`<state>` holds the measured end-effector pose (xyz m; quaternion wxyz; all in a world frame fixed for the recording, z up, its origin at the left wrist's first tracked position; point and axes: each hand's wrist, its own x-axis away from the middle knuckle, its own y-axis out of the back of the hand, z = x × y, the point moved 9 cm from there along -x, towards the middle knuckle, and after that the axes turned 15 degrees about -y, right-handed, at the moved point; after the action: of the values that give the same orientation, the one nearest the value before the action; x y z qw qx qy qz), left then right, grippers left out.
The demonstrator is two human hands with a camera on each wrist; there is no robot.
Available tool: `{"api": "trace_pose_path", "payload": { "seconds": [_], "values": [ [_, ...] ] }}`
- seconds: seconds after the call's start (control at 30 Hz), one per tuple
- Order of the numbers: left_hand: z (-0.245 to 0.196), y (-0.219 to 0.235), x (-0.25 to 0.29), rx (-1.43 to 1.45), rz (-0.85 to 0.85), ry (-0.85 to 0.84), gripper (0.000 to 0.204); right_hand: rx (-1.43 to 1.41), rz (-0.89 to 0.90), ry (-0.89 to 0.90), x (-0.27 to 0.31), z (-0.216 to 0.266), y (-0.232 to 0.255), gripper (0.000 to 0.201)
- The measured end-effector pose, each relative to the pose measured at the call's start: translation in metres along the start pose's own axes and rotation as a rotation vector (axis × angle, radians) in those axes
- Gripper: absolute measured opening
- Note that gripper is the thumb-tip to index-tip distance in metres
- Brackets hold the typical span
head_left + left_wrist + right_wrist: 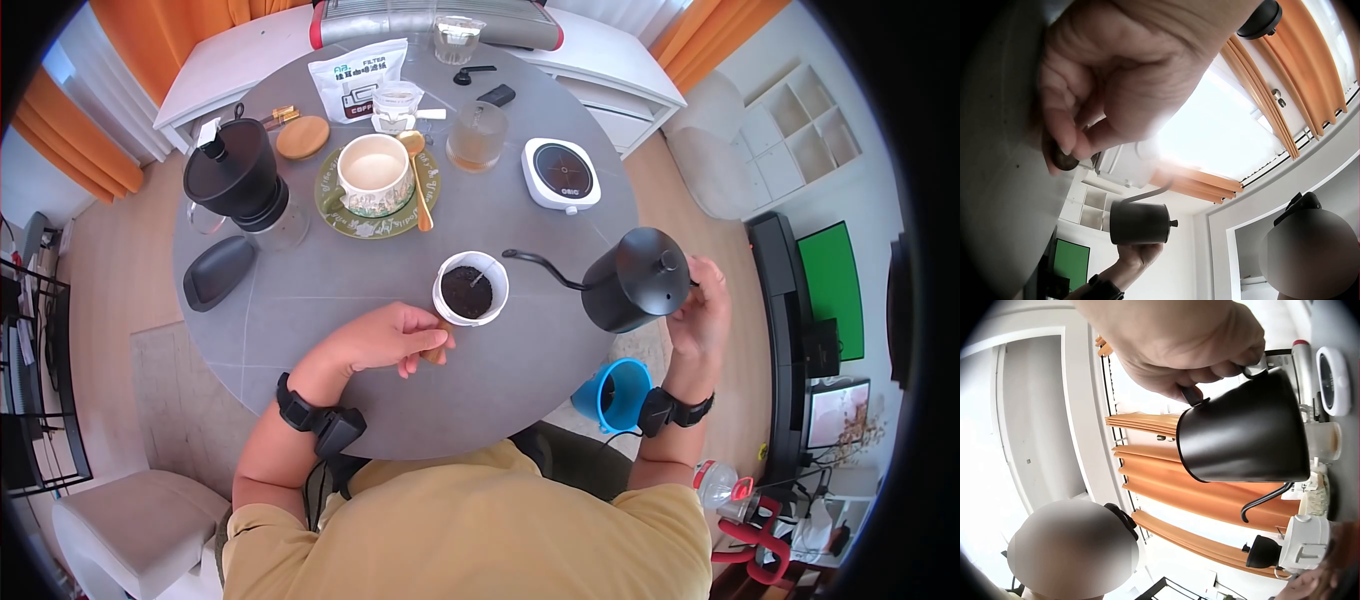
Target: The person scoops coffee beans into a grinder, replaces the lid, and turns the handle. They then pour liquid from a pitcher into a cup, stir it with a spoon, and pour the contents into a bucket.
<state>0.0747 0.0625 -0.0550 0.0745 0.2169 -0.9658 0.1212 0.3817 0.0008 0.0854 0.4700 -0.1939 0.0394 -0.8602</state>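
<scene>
My left hand (392, 340) pinches the short brown handle (436, 350) of a white cup (441, 290) on the table. Dark coffee grounds (462, 296) fill the bottom of that cup, and a thin clear streak of water shows over them. On the right, my other hand (703, 300) grips the handle of a black gooseneck kettle (636, 280), raised and slightly tilted. Its thin spout (545, 264) points left, the tip close to the cup's upper right rim. In the right wrist view, curled fingers wrap the handle above the kettle body (1244, 434).
A patterned cup (376, 190) stands on a green plate (330, 212) beside a gold spoon (420, 185). Left of it are a black grinder (235, 175) and a dark tray (220, 273). Behind sit a glass (477, 137) and a coffee filter bag (345, 80); a white scale (560, 173) lies right.
</scene>
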Motion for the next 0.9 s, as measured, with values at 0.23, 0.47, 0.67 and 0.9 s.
{"api": "trace_pose_path", "payload": {
  "seconds": [0.23, 0.47, 0.67, 0.9],
  "values": [
    [-0.001, 0.002, 0.000, -0.048, -0.026, 0.013, 0.021, -0.271, 0.016, -0.173, -0.006, -0.026, -0.004, 0.016],
    [-0.001, 0.000, 0.002, 0.003, -0.028, 0.006, 0.021, -0.303, -0.013, -0.246, -0.018, -0.058, 0.004, 0.023],
    [0.005, 0.001, 0.000, -0.011, -0.007, -0.004, 0.025, -0.211, 0.024, -0.159, -0.021, -0.053, 0.015, 0.019],
    [0.006, 0.002, -0.001, -0.024, -0.007, -0.021, 0.027, 0.000, 0.121, -0.007, -0.004, -0.025, 0.011, 0.016]
  ]
}}
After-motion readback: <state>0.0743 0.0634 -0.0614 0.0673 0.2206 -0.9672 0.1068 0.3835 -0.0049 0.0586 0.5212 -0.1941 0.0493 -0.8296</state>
